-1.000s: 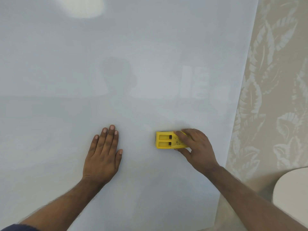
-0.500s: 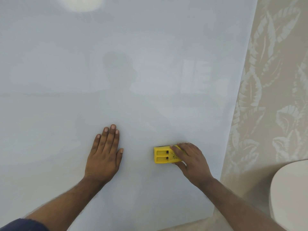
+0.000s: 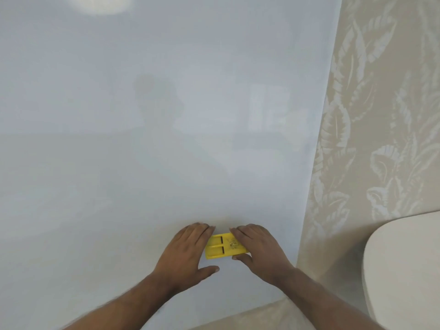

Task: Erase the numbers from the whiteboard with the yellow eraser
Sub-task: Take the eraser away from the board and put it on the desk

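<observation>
The whiteboard [image 3: 142,115] fills most of the view, pale and glossy, with no numbers visible on it. A yellow eraser [image 3: 220,247] lies flat against the board low down. My right hand [image 3: 259,248] grips its right end with fingers over the top edge and thumb under it. My left hand [image 3: 188,251] sits against the eraser's left end, fingers curled over its upper left corner, thumb stretched out below.
The board's right edge [image 3: 316,151] meets beige leaf-patterned wallpaper [image 3: 381,115]. A rounded white object [image 3: 404,270] stands at the lower right. A beige strip [image 3: 250,317] shows below the board's bottom edge.
The eraser and my right hand have slid downward on the board. My left hand has left its flat spot and moved right, up against the eraser's left end.
</observation>
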Available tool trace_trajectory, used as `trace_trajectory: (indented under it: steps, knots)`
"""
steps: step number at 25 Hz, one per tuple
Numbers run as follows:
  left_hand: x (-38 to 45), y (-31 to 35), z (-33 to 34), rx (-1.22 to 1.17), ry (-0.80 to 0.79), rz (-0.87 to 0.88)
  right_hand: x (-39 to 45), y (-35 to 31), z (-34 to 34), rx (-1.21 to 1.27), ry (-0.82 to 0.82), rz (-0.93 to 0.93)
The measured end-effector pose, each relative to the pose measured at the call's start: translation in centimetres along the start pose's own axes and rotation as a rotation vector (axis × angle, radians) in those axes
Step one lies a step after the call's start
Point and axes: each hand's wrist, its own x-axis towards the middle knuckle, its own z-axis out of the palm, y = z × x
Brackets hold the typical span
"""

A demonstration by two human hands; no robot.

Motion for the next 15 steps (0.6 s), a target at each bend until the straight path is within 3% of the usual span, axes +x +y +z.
trace_trajectory:
  steps: [15]
  knots:
    - [9.9,5.3,-0.8,-0.260,0.012,0.096,-2.6,1.9,-8.9,-0.160,0.064,0.174]
